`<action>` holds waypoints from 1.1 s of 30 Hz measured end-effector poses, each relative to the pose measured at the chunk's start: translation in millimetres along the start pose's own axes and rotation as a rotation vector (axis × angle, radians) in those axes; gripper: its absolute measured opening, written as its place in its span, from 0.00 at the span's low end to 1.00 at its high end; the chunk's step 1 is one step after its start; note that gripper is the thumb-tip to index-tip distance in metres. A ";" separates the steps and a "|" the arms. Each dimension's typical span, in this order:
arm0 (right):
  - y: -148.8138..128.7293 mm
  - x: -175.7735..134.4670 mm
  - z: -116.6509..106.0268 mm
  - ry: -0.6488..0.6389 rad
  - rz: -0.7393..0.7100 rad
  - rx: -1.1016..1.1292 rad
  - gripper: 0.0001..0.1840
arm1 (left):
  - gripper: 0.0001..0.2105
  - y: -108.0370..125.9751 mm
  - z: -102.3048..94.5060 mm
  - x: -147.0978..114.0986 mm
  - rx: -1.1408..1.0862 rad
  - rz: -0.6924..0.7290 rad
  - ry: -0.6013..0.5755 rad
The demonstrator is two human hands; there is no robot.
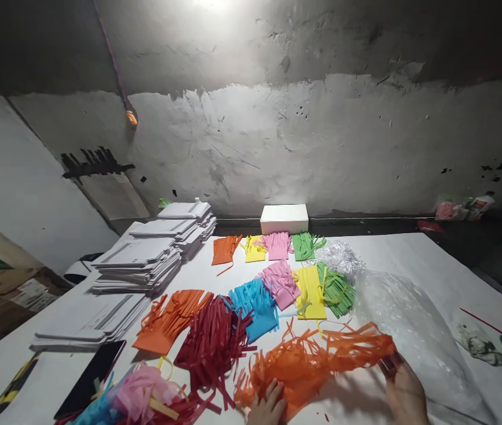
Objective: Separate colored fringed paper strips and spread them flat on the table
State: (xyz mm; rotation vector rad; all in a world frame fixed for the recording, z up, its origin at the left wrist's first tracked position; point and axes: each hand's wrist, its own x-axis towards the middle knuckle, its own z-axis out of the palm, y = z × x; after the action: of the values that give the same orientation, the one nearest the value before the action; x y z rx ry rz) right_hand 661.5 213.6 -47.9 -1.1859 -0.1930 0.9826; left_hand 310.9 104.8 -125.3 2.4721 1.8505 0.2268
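Observation:
A sheet of orange fringed tissue paper [297, 369] lies at the front of the table, its cut strips tangled. My right hand [403, 383] is closed around a bunched end of it, lifted to the right of the main part. On the near left part of the same paper rests my left hand [268, 406], fingers laid out on top. Close by on the left are a dark red fringed piece [209, 342] and another orange fringed piece [171, 319]. A blue fringed piece [257, 310] lies just behind. A pink and blue bunch [144, 392] sits at the front left.
Stacks of white packets [140, 260] stand on the left, near a dark flat tablet-like object [91, 381]. Further fringed pieces, including a yellow one [311, 295], lie toward the white box [284, 218]. A clear plastic bag [410, 330] covers the right side of the white table [436, 265].

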 end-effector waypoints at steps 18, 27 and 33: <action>-114.0 -76.7 7.0 -0.694 -1.441 -0.944 0.11 | 0.14 35.0 -164.2 44.0 -0.781 -0.009 0.117; -98.0 -157.5 50.7 -0.883 -1.742 -0.852 0.12 | 0.32 116.6 -206.4 79.3 -1.671 -0.338 -0.376; -76.9 -162.6 39.7 -0.970 -1.409 -0.812 0.09 | 0.26 102.4 -197.4 62.2 -1.759 -0.389 -0.395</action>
State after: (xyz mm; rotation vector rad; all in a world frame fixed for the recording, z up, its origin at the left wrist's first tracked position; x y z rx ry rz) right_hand 583.1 120.1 90.2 -0.7972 -2.0287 0.0501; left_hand 397.0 125.0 88.0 0.8288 0.9573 0.7878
